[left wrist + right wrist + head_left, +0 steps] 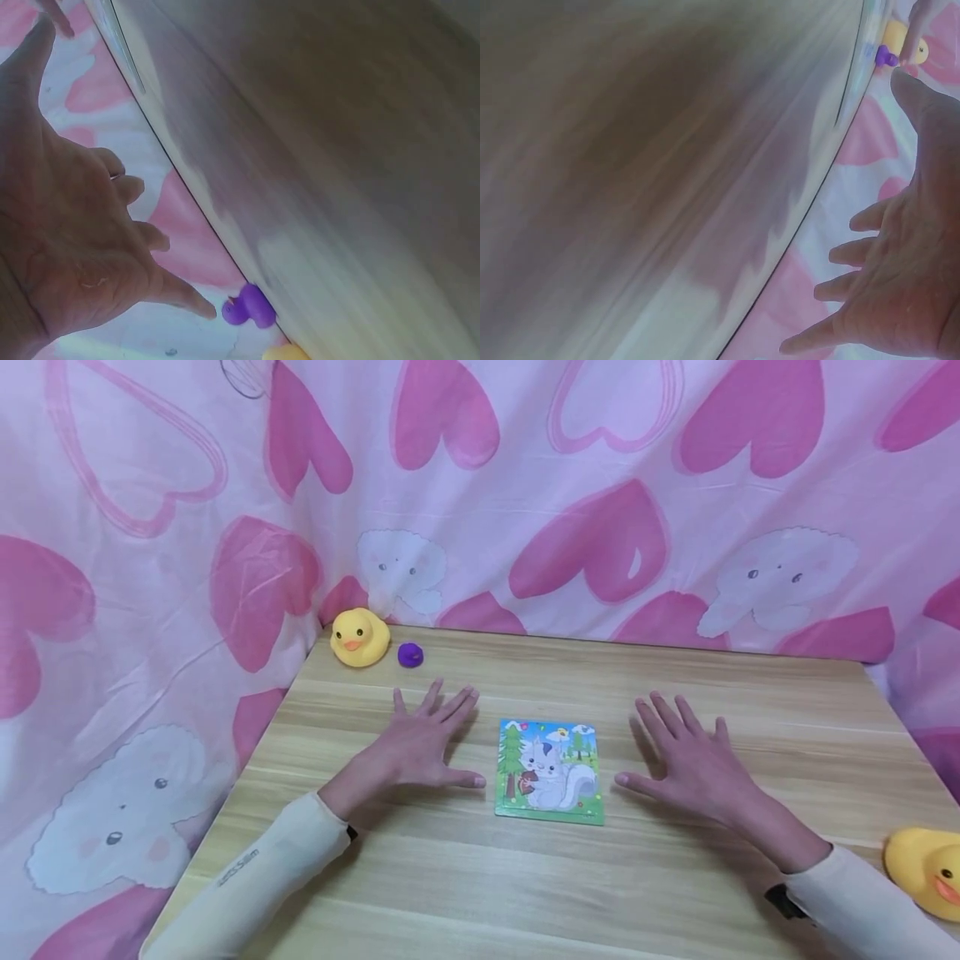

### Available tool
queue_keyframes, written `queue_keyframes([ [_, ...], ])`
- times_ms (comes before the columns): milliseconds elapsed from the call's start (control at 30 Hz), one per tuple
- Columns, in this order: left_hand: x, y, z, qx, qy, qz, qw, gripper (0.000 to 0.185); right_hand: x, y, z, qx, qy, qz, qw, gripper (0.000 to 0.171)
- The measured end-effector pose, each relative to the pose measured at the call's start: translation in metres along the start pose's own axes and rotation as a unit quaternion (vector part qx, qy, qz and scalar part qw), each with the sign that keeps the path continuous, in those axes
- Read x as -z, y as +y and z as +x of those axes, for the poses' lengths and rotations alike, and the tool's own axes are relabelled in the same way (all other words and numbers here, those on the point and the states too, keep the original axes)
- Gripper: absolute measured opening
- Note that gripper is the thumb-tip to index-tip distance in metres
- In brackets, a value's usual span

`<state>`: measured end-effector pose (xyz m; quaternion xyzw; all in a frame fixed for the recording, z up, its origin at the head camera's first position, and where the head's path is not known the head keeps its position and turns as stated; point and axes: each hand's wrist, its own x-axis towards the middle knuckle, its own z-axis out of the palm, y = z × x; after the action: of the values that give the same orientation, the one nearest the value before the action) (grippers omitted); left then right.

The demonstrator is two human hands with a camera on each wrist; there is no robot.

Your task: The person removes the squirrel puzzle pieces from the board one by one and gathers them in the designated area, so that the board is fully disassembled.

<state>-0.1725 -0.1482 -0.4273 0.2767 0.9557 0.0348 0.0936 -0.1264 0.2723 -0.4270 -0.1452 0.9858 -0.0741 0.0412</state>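
Observation:
A small picture puzzle board (550, 770) with a cartoon squirrel lies flat in the middle of the wooden table (525, 877). My left hand (420, 739) lies palm down on the table just left of the board, fingers spread and straight, holding nothing. My right hand (686, 756) lies palm down just right of it, fingers spread too. Neither hand touches the board. In the wrist views my left hand (71, 225) and right hand (900, 277) show flat, splayed fingers over the wood.
A yellow rubber duck (360, 637) and a small purple toy (410, 654) sit at the table's far left corner; the purple toy (249, 306) also shows in the left wrist view. Another yellow duck (926, 868) sits at the right edge. Pink heart-print cloth (480, 485) hangs behind.

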Motion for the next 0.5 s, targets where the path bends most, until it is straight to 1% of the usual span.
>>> queue_keyframes([
  [133,-0.001,0.009,0.004,-0.036,-0.02,-0.013,0.9991,0.125,0.0,-0.011,0.004,0.015,0.003,0.013,1.0,0.121],
  [267,-0.003,0.017,0.006,-0.066,-0.046,-0.034,0.9962,0.12,-0.002,-0.022,0.005,0.039,0.001,0.023,0.999,0.117],
  [400,-0.005,0.023,0.006,-0.08,-0.079,-0.04,0.9929,0.118,-0.005,-0.033,0.007,0.069,0.005,0.028,0.997,0.113],
  [500,-0.004,0.026,0.007,-0.083,-0.093,-0.032,0.9916,0.117,-0.007,-0.042,0.009,0.091,0.009,0.034,0.995,0.112],
])
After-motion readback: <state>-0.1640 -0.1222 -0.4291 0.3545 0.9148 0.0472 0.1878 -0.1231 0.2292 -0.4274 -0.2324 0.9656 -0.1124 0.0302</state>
